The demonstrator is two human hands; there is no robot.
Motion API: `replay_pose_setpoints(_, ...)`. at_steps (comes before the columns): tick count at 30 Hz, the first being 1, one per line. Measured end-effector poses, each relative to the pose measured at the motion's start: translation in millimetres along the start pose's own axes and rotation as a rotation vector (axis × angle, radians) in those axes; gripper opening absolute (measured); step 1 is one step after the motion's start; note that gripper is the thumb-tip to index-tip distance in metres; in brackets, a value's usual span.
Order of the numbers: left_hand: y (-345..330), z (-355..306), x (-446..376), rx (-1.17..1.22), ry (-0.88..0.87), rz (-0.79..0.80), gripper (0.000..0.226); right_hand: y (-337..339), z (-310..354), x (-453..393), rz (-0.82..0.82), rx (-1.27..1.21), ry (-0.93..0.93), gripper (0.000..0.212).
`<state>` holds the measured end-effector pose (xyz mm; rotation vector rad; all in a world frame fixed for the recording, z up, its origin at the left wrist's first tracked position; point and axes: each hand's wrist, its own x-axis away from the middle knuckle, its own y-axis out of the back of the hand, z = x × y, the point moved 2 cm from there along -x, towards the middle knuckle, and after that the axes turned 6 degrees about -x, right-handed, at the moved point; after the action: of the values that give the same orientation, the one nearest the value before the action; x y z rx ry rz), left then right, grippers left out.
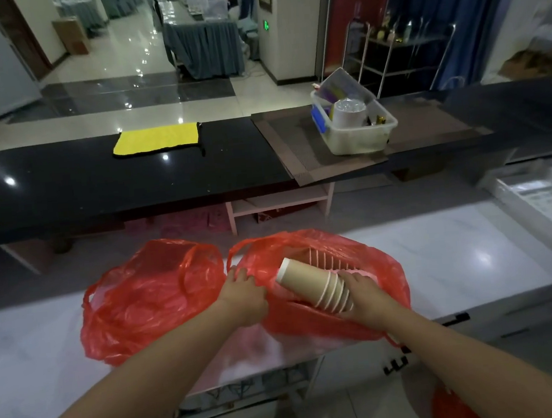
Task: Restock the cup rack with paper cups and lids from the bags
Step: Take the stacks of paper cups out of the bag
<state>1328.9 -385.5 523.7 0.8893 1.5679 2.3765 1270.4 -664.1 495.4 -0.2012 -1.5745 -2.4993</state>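
Note:
Two red plastic bags lie on the white marble counter. My right hand (365,296) grips a stack of brown paper cups (315,286), held tilted with the base pointing up and left, just above the open right bag (374,266). More white-rimmed cups (330,259) show inside that bag. My left hand (244,296) pinches the right bag's left edge. The left bag (148,298) sits crumpled beside it; its contents are hidden. A white slotted rack (547,203) stands at the counter's far right.
Behind the counter (458,258) runs a black bar top (63,185) with a yellow cloth (158,137) and a white plastic bin (358,136) of supplies on a brown mat. Another red bag (452,407) lies on the floor below right.

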Motion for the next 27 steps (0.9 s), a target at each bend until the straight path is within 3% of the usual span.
replay_pose_setpoints(4, 21.9, 4.3, 4.1, 0.279, 0.046, -0.183, 0.033, 15.4, 13.0, 1.6, -0.069, -0.119, 0.076, 0.091)
replay_pose_setpoints(7, 23.9, 13.2, 7.2, 0.834, 0.143, -0.329, 0.045, 21.1, 28.6, -3.2, -0.166, -0.217, 0.116, 0.093)
replay_pose_setpoints(11, 29.7, 17.2, 19.3, 1.636, 0.128, -0.462, 0.064, 23.4, 61.1, -17.7, -0.249, -0.255, 0.215, 0.094)
replay_pose_setpoints(14, 37.0, 20.3, 30.2, 2.015, 0.240, -0.535, 0.057, 20.4, 87.6, -31.4, -0.289, -0.199, 0.319, 0.095)
replay_pose_setpoints(23, 23.0, 78.5, 75.3, 2.268, 0.430, -0.805, 0.053, 25.7, 172.4, -63.6, -0.359, 0.167, 0.439, 0.102)
replay_pose_setpoints(27, 7.3, 107.0, 100.8, 2.377, 0.523, -0.902, 0.047, 20.7, 216.3, -72.8, -0.341, 0.173, 0.414, 0.101)
